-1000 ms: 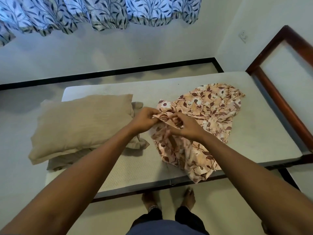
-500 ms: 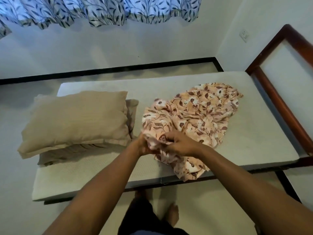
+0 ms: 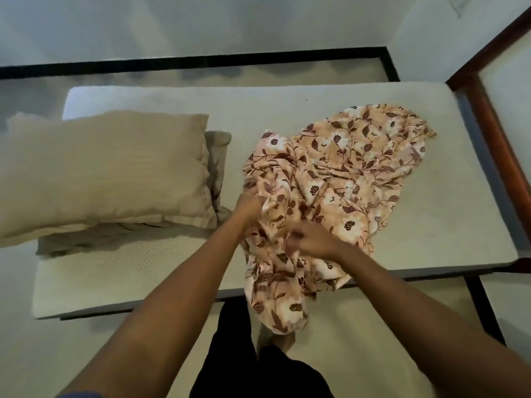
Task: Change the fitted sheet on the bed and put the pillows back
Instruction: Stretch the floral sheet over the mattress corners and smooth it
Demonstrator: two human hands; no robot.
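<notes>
Gripping bunched folds of the floral sheet, your left hand and right hand both curl into the cloth. It lies crumpled on the bare mattress, one end hanging over the near edge, with the stacked pillows just left.

Both hands grip floral sheet on mattress, beside 2 pillows.

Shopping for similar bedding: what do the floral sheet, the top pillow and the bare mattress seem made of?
The floral sheet: thin matte woven cloth, perhaps cotton; it bunches into soft creases. The top pillow: beige woven fabric, matte, with faint ribbed stripes. The mattress: probably foam under a knit cover, judging by its dotted texture and rounded edge.
</notes>
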